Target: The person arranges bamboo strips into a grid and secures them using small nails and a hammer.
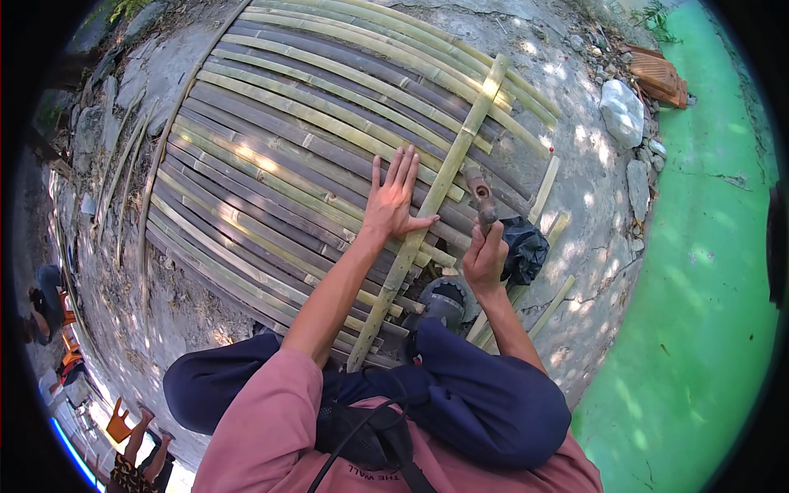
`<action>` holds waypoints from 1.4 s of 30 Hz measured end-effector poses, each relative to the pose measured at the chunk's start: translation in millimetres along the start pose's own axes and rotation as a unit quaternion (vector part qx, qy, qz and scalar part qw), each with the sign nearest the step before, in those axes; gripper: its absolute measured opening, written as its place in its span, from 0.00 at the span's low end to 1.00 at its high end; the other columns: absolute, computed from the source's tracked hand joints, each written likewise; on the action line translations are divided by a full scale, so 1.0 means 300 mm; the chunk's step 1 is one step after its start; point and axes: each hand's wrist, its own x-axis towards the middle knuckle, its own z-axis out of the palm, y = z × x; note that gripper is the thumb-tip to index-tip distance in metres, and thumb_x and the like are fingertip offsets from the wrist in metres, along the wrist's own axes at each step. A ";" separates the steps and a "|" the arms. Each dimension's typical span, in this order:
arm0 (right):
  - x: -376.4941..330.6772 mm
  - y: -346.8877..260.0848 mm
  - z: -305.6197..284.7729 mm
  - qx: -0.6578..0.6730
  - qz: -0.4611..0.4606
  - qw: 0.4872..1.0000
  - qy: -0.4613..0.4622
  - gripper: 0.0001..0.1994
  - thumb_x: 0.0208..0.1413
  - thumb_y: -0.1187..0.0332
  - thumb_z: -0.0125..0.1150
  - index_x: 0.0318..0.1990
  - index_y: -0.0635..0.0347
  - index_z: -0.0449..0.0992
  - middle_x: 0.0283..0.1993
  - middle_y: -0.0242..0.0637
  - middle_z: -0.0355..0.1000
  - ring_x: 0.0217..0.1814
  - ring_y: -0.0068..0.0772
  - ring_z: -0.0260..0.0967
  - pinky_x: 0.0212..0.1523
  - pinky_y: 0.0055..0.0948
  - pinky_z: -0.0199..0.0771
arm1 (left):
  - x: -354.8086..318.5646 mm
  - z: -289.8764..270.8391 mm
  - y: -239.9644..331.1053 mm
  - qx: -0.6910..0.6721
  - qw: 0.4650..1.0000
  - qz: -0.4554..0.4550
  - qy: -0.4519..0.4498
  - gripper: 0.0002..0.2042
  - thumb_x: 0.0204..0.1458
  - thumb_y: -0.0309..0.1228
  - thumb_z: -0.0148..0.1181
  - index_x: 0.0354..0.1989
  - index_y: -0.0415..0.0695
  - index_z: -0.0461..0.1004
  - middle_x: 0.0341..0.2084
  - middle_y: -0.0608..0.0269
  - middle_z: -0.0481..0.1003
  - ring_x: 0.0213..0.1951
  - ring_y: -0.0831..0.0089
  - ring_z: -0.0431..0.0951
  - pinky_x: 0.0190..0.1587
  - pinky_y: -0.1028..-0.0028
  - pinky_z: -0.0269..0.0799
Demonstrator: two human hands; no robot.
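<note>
Left hand lies flat, fingers spread wide, pressing on the bamboo slat panel right beside the pale cross slat, gripping nothing. Right hand is closed in a fist around the handle of a hammer, its head raised just above the cross slat. I cannot make out a nail under it, too small to tell.

The way to do this well, as I judge it: keep that left palm bearing down so the slats don't spring, and keep the thumb, which points toward the cross slat, clear of the strike line. The hammer wants to fall square on the cross slat where it crosses a slat beneath, not in a gap, since split bamboo is liable to crack along its grain.

Now the edges. The panel lies on rough concrete ground, its right-hand slat ends ragged and uneven beyond the cross slat. A black bag sits just beside the right hand, and loose bamboo strips lie near it, so the elbow has little room that side. Stones and a green painted floor lie farther right, well apart. Toward the left the panel runs wide and open, with spare strips past its curved edge.
</note>
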 end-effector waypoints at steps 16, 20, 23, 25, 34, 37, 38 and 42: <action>0.002 0.138 -0.029 -0.038 0.070 0.994 -0.079 0.09 0.77 0.64 0.50 0.50 0.62 0.68 0.29 0.59 0.75 0.34 0.70 0.76 0.32 0.58 0.71 | 0.008 -0.005 0.027 0.031 0.999 -0.022 -0.009 0.68 0.44 0.76 0.63 0.83 0.37 0.44 0.84 0.51 0.44 0.84 0.55 0.41 0.81 0.36 0.29; -0.066 0.144 -0.144 0.030 0.152 0.988 -0.006 0.12 0.78 0.63 0.49 0.50 0.64 0.72 0.27 0.52 0.74 0.28 0.58 0.75 0.31 0.46 0.71 | -0.067 0.030 0.091 0.013 1.000 0.005 0.011 0.57 0.57 0.66 0.59 0.83 0.36 0.46 0.84 0.49 0.44 0.84 0.54 0.42 0.81 0.38 0.30; -0.179 0.184 -0.176 0.049 0.199 0.977 0.055 0.12 0.77 0.64 0.50 0.51 0.64 0.75 0.30 0.47 0.76 0.30 0.49 0.77 0.34 0.42 0.73 | -0.159 0.033 0.159 -0.023 0.998 0.050 -0.029 0.51 0.62 0.60 0.57 0.82 0.35 0.46 0.83 0.46 0.43 0.84 0.53 0.41 0.82 0.40 0.30; -0.276 0.179 -0.205 0.031 0.162 0.983 0.076 0.11 0.76 0.65 0.53 0.52 0.63 0.76 0.31 0.47 0.76 0.31 0.49 0.77 0.35 0.42 0.74 | -0.223 0.031 0.180 -0.044 0.996 0.055 -0.054 0.49 0.64 0.58 0.56 0.82 0.34 0.46 0.83 0.45 0.44 0.84 0.53 0.41 0.82 0.44 0.30; -0.760 0.248 -0.193 -0.090 0.221 0.971 -0.019 0.10 0.67 0.65 0.64 0.51 0.58 0.78 0.39 0.50 0.80 0.39 0.63 0.78 0.40 0.49 0.75 | -0.300 -0.014 -0.013 -0.013 0.997 0.049 -0.060 0.45 0.67 0.53 0.55 0.83 0.36 0.46 0.84 0.46 0.42 0.84 0.54 0.40 0.82 0.43 0.29; -0.821 0.285 -0.167 -0.163 0.238 0.958 0.003 0.11 0.67 0.63 0.65 0.51 0.57 0.79 0.42 0.49 0.80 0.43 0.61 0.77 0.46 0.51 0.72 | -0.298 -0.026 -0.069 0.020 0.995 0.061 -0.073 0.44 0.68 0.53 0.54 0.83 0.38 0.46 0.84 0.47 0.41 0.84 0.53 0.39 0.81 0.40 0.30; -0.837 0.309 -0.165 -0.180 0.239 0.954 0.016 0.11 0.67 0.63 0.64 0.51 0.57 0.79 0.42 0.49 0.80 0.45 0.60 0.77 0.48 0.51 0.71 | -0.294 -0.025 -0.076 0.017 0.995 0.067 -0.067 0.44 0.68 0.54 0.53 0.83 0.38 0.46 0.84 0.47 0.41 0.84 0.53 0.39 0.81 0.40 0.30; -0.874 0.385 -0.173 -0.218 0.264 0.939 0.027 0.13 0.64 0.63 0.65 0.51 0.59 0.79 0.49 0.47 0.78 0.53 0.57 0.74 0.55 0.51 0.66 | -0.311 -0.013 -0.084 0.005 0.995 0.077 -0.059 0.44 0.69 0.54 0.52 0.83 0.38 0.46 0.84 0.47 0.41 0.84 0.52 0.39 0.81 0.40 0.31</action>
